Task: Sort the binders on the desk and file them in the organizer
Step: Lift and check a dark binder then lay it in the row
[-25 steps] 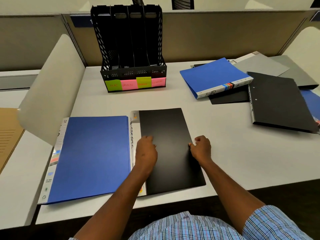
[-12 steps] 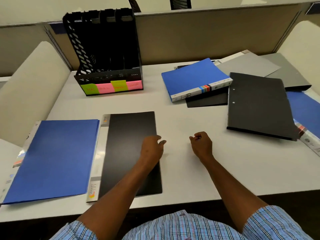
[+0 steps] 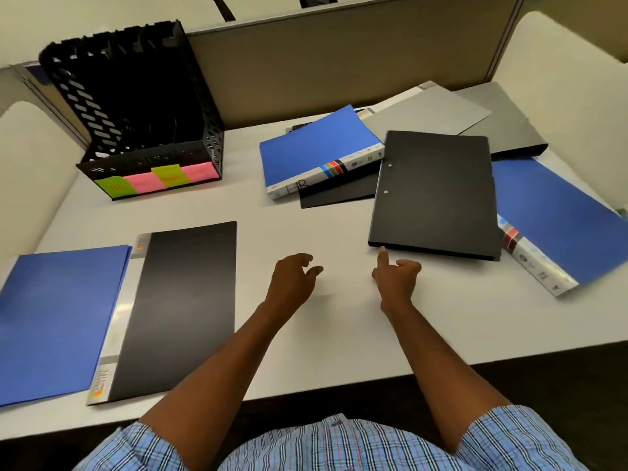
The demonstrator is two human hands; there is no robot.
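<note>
A black slotted organizer [image 3: 136, 107] with green and pink sticky labels stands at the back left of the desk. A blue binder [image 3: 57, 317] and a black binder [image 3: 183, 300] lie flat side by side at the front left. My left hand [image 3: 292, 280] hovers over bare desk right of the black binder, fingers loosely curled, holding nothing. My right hand [image 3: 396, 277] holds nothing; its index finger points at the near corner of a black ring binder [image 3: 438, 195]. A blue binder marked HR [image 3: 316, 151] lies behind. Another blue binder [image 3: 560, 226] lies at the right.
Grey folders [image 3: 428, 112] and a thin black folder [image 3: 339, 192] lie under the pile at the back right. A partition wall [image 3: 339, 62] closes the desk's far side. White curved panels [image 3: 37, 147] stand at both sides. The white desk [image 3: 339, 328] ends at its front edge near my body.
Both hands have left the black binder at the front left and moved right. My right hand has opened its index finger toward the black ring binder. The view has swung right.
</note>
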